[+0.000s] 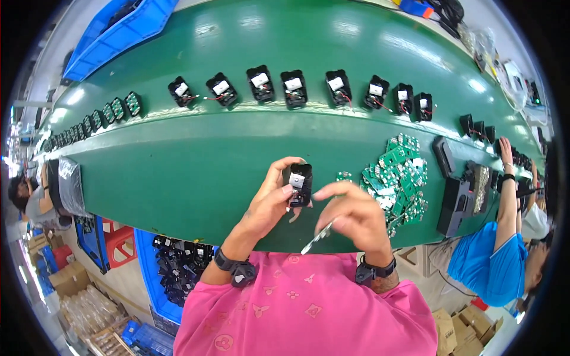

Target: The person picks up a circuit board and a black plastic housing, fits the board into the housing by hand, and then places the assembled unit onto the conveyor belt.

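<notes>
One thin circuit board (316, 238) is pinched between thumb and fingers of the right hand (359, 216); the left hand (270, 202) is clamped around one black case (306, 188) with one pale block (297, 179) inside, above the green table (208, 166); right of both hands lies one heap of boards (398, 178), too jumbled to count; beyond, eight open cases (294, 102) form a row; farther, at left, sits one blue bin (113, 52).

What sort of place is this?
Probably an electronics assembly workshop: open black cases lined up on a long green bench, a pile of circuit boards, and another person in blue alongside.
</notes>
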{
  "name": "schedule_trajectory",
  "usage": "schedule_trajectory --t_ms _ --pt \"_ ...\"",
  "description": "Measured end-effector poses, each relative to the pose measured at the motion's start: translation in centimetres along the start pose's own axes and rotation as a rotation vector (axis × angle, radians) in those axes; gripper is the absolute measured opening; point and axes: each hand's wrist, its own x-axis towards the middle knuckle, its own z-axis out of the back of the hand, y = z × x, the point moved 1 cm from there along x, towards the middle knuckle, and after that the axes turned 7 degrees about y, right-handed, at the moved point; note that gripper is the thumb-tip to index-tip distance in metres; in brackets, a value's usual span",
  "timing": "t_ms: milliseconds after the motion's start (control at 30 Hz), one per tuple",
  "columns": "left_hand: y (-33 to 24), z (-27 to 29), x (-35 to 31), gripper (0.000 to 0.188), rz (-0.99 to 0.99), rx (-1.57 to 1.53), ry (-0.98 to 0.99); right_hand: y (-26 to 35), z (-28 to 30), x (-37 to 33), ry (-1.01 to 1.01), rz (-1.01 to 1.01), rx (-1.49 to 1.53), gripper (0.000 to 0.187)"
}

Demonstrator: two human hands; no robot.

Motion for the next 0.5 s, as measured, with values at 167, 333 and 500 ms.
schedule_trajectory --t_ms 167,333,500 --pt "0.6 -0.8 0.1 0.047 -0.115 0.381 -0.1 1.3 -2.1 2.4 0.279 -0.033 -0.132 0.01" --pt "1.4 -0.9 0.2 0.052 -0.131 0.367 -0.261 1.2 -2.5 2.5 0.305 -0.021 -0.189 0.009" --pt "1.7 -0.3 0.0 0.036 -0.105 0.395 -0.121 1.4 -2.7 2.5 0.288 -0.07 -0.132 0.006"
